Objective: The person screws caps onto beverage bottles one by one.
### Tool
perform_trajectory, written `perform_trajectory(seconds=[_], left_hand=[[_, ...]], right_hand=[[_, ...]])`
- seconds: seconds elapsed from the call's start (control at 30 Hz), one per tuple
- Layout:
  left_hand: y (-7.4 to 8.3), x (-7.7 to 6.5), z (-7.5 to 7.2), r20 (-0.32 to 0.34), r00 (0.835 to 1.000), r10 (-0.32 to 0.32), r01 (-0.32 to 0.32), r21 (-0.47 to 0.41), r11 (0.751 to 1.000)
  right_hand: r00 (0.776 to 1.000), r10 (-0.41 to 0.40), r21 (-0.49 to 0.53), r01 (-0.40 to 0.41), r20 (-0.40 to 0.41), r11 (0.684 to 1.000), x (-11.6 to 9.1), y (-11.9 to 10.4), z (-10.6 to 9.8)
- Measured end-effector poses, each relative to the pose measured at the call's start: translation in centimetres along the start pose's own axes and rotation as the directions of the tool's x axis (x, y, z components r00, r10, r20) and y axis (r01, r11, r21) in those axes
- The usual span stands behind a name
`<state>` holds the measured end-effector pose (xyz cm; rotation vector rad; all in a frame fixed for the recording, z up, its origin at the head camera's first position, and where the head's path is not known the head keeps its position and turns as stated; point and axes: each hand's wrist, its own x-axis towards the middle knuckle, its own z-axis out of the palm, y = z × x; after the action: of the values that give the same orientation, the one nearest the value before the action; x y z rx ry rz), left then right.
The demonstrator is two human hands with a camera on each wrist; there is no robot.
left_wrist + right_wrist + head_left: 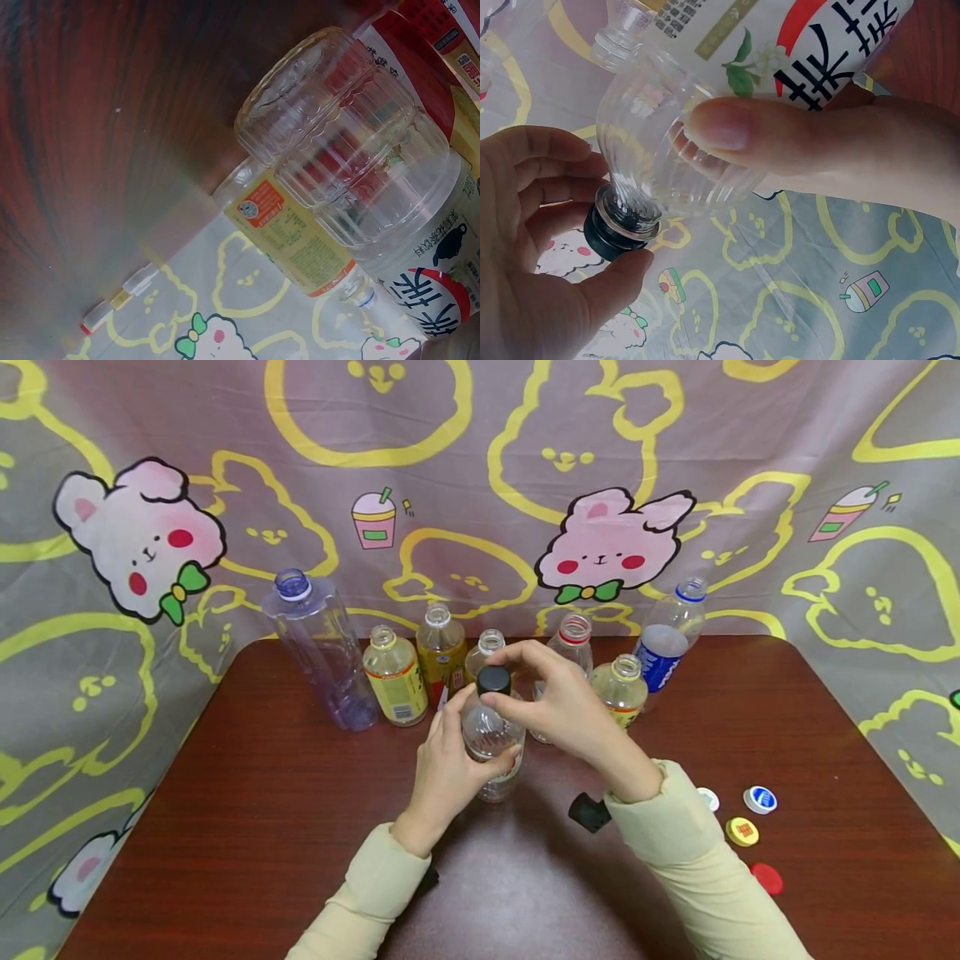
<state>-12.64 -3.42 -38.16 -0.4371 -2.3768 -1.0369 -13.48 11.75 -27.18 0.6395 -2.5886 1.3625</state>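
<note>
A clear plastic bottle [489, 735] with a ribbed base and a white label stands before me, a black cap [494, 680] on its neck. My left hand [450, 764] grips the bottle's body, its thumb [727, 127] lying across the clear shoulder in the right wrist view. The thumb and fingers of my right hand [566, 702] pinch the cap around its side. The cap sits at the mouth, but how tightly it is threaded I cannot tell. Whether the bottle's base touches the table is also unclear.
Behind stand several uncapped bottles: a tall purple-tinted one [318, 643], yellow-label ones [397, 685] and a blue-label one [663, 652]. At the right of the brown table [247, 827] lie a blue-and-white cap [761, 799], a yellow cap [742, 832] and a red cap [767, 878].
</note>
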Motion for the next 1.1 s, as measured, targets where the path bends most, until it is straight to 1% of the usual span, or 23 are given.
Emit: perform_trajectory(seconds=[0.1, 0.2, 0.43, 0.53, 0.67, 0.8, 1.1], left_hand=[[0.0, 0.0, 0.0, 0.003, 1.000, -0.002, 0.002, -0.003, 1.000], [0.0, 0.0, 0.0, 0.005, 1.000, 0.000, 0.000, -0.006, 1.000], [-0.2, -0.1, 0.1, -0.005, 1.000, 0.019, -0.019, 0.002, 1.000], [-0.2, -0.1, 0.1, -0.007, 1.000, 0.021, -0.021, 0.000, 1.000], [0.0, 0.0, 0.1, -0.006, 1.000, 0.014, -0.014, -0.008, 1.000], [0.1, 0.0, 0.0, -0.006, 1.000, 0.005, -0.005, -0.009, 1.000], [0.2, 0.0, -0.1, 0.003, 1.000, -0.020, 0.021, -0.019, 1.000]], right_hand=[[1.000, 0.016, 0.003, -0.016, -0.009, 1.000, 0.1, 0.0, 0.2], [1.000, 0.018, 0.007, -0.018, -0.001, 1.000, 0.2, 0.0, 0.4], [0.995, -0.089, -0.004, 0.089, 0.051, 0.996, 0.1, 0.1, 0.3], [0.993, -0.102, 0.000, 0.102, 0.066, 0.995, -0.1, 0.2, 0.0], [0.994, -0.089, -0.015, 0.091, 0.064, 0.996, -0.3, 0.2, -0.4], [0.996, -0.070, -0.007, 0.071, 0.055, 0.997, -0.4, 0.2, -0.6], [1.000, -0.024, 0.014, 0.024, 0.006, 1.000, -0.1, 0.2, -0.3]])
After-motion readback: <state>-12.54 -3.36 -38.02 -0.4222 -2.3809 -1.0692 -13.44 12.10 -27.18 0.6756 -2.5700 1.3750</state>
